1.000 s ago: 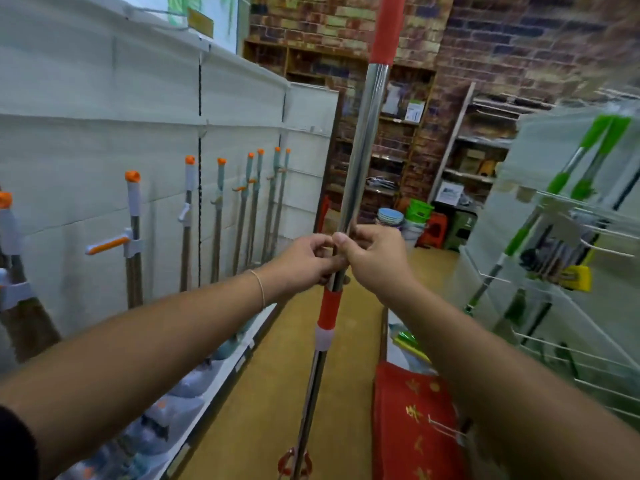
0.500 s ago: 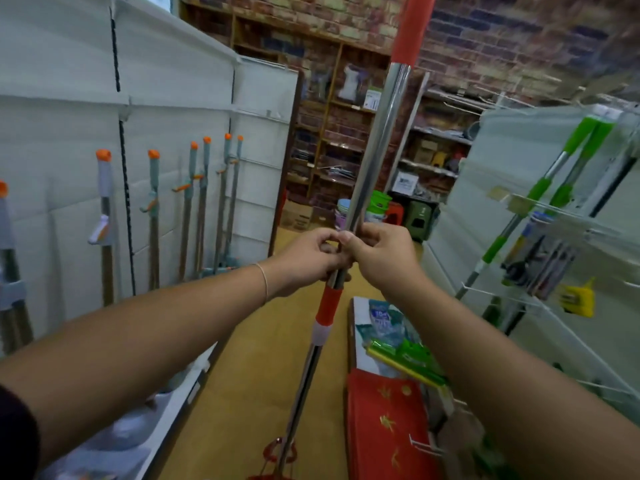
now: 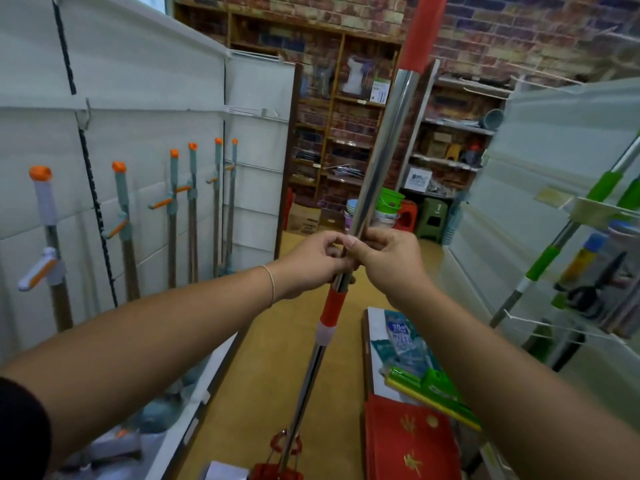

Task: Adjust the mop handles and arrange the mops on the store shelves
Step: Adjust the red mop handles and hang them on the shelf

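Left hand (image 3: 313,263) and right hand (image 3: 388,261) are both gripping the upright mop handle (image 3: 384,143) above its red collar (image 3: 332,304), adjustment under way, shelving apparently outstanding

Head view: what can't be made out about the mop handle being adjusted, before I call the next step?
All in the head view:
- Red-and-steel mop handle: top cut off by the upper edge.
- Red mop head: nearly all cut off by the lower edge.
- Joint above the red collar: covered by the left hand and right hand; what the fingers pinch is hidden.
- Goods on the white wire shelf: blurred.
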Demonstrator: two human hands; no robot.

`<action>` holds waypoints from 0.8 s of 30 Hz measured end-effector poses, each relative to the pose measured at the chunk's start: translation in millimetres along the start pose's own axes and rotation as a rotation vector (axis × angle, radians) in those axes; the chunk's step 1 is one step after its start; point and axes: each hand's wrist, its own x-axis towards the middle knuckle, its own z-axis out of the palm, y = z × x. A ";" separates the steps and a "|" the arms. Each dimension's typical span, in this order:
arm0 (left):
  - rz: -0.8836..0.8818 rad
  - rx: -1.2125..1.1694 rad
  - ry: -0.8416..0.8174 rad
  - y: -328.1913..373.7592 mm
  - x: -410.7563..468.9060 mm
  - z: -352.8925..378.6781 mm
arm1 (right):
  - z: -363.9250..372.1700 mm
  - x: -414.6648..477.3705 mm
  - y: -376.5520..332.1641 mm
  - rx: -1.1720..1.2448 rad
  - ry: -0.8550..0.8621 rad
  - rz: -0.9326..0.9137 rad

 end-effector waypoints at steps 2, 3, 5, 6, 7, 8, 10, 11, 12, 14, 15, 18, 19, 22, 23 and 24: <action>-0.022 0.010 -0.022 -13.0 30.7 -2.6 | 1.7 28.1 20.6 0.014 -0.014 0.001; -0.033 0.010 -0.026 -17.8 46.0 -3.7 | 1.6 43.1 30.7 0.024 -0.026 0.002; -0.038 0.033 -0.024 -24.2 76.3 -5.1 | -0.8 73.3 48.1 0.046 -0.048 0.006; -0.042 0.044 -0.025 -27.5 91.9 -5.5 | -2.8 88.0 56.1 0.057 -0.061 0.010; -0.048 0.050 -0.027 -30.5 107.1 -5.8 | -5.2 102.2 63.5 0.069 -0.079 0.016; -0.054 0.055 -0.030 -33.1 122.1 -5.7 | -8.0 116.1 70.6 0.076 -0.098 0.023; -0.071 0.068 -0.025 -37.9 150.3 -6.0 | -13.4 141.8 83.0 0.079 -0.128 0.033; -0.076 0.075 -0.019 -40.0 162.4 -6.2 | -15.6 153.6 88.6 0.076 -0.137 0.032; -0.080 0.083 -0.012 -42.4 174.5 -6.6 | -17.3 164.7 94.1 0.069 -0.143 0.026; -0.102 0.099 0.006 -46.7 196.2 -7.5 | -18.9 184.8 104.3 0.060 -0.156 0.018; -0.115 0.102 0.013 -48.1 206.1 -7.9 | -19.1 193.6 108.4 0.059 -0.164 0.015; -0.140 0.108 0.030 -53.4 237.1 -9.1 | -19.6 220.0 119.9 0.059 -0.165 0.011; -0.145 0.107 0.036 -54.7 246.8 -9.2 | -20.0 228.3 123.3 0.058 -0.163 0.009; -0.143 0.114 0.041 -58.7 275.4 -9.5 | -21.5 253.1 132.8 0.041 -0.159 0.012; -0.132 0.127 0.037 -59.6 284.3 -9.6 | -22.0 261.4 136.0 0.038 -0.160 0.025; -0.114 0.139 0.027 -61.7 293.7 -10.1 | -22.6 269.4 138.6 0.039 -0.165 0.038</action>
